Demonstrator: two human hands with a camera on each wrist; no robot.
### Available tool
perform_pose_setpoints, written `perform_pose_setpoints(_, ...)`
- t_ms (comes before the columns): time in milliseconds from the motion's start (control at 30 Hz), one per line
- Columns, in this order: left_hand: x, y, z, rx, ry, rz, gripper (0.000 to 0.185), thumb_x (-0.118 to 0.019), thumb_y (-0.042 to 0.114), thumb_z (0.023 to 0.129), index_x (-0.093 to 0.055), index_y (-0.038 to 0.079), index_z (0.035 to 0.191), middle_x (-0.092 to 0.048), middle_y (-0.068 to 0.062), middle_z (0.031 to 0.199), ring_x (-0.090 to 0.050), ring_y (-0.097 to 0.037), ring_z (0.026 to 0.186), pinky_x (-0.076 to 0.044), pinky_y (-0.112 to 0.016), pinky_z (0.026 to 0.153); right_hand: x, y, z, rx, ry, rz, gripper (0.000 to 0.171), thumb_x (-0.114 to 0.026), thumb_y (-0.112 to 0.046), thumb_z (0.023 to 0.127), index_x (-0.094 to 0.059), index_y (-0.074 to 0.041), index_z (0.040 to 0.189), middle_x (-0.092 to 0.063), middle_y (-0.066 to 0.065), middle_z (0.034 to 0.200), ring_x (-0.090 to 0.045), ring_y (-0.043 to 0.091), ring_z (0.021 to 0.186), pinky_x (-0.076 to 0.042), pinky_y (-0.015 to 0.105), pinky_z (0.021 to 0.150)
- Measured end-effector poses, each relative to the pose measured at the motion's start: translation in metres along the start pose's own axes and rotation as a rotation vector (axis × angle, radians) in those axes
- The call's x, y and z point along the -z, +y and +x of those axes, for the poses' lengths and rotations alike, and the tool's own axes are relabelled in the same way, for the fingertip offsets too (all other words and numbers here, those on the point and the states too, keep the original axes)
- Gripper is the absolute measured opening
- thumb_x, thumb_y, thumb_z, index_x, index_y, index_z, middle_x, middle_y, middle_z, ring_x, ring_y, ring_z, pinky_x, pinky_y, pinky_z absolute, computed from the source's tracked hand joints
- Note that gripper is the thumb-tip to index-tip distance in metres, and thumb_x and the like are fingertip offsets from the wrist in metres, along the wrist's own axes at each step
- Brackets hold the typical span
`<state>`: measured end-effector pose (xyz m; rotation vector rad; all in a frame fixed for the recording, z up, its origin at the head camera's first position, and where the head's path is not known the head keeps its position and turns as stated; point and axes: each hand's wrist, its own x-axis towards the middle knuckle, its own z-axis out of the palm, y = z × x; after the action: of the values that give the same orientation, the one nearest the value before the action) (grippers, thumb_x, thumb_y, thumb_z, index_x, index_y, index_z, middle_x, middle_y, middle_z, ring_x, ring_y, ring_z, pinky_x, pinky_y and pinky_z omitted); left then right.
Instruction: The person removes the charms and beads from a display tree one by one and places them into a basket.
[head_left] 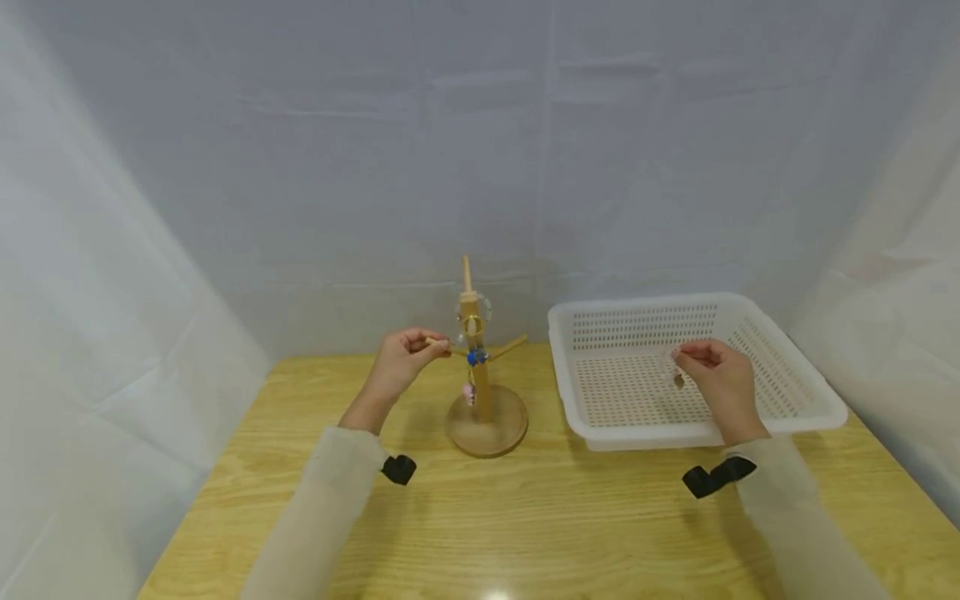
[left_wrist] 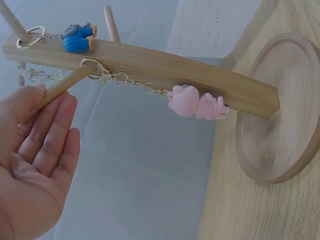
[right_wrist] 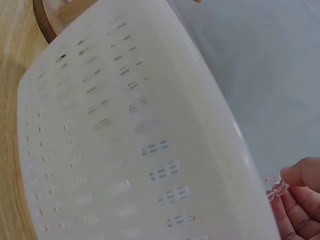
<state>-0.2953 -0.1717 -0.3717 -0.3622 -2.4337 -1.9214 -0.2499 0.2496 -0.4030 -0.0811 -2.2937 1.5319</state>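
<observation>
Right hand (head_left: 723,379) pinching clear bead charm (right_wrist: 276,187) over white basket (head_left: 813,408), left hand (left_wrist: 35,165) touching stand peg (left_wrist: 60,87), grip released

By my left hand (left_wrist: 35,170) the wooden stand (head_left: 480,392) is pale honey-brown, its grain plain. On it hang a pink charm (left_wrist: 197,104) on a gold chain (left_wrist: 127,80), a bright blue charm (left_wrist: 77,37) with orange bits, and clear glassy beads (left_wrist: 35,75). Under my right hand (head_left: 720,383) the basket (head_left: 795,400) is white, patterned with rows of small slots. The table (head_left: 525,517) below both hands is yellow wood with streaky grain. My sleeves (head_left: 330,500) are cream, my wrist straps (head_left: 716,477) black.
</observation>
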Motion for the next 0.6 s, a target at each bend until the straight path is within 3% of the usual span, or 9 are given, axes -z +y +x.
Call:
perform_pose_setpoints(333,-0.001,-0.001,0.000,0.007,0.003,-0.013,0.026,-0.066,0.016,0.089,-0.066,-0.006,0.103,-0.072,-0.001,0.085,-0.068,-0.021,0.088,-0.044,-0.040,0.099,0.008,0.005,0.010,-0.066,0.005,-0.006,0.029,-0.068,-0.025,0.088,-0.064,-0.001,0.103,-0.059,-0.023,0.077,-0.056,-0.002,0.074,-0.045,0.012,0.068)
perform_pose_setpoints(600,-0.001,0.000,-0.001,0.008,0.010,-0.014,0.025,-0.066,0.015,0.089,-0.066,-0.006,0.103,-0.072,-0.002,0.084,-0.068,-0.020,0.087,-0.044,-0.040,0.099,0.011,0.009,0.011,-0.099,-0.008,0.079,0.026,-0.069,-0.018,0.088,-0.062,0.003,0.103,-0.061,-0.022,0.077,-0.057,-0.003,0.075,-0.047,0.011,0.069)
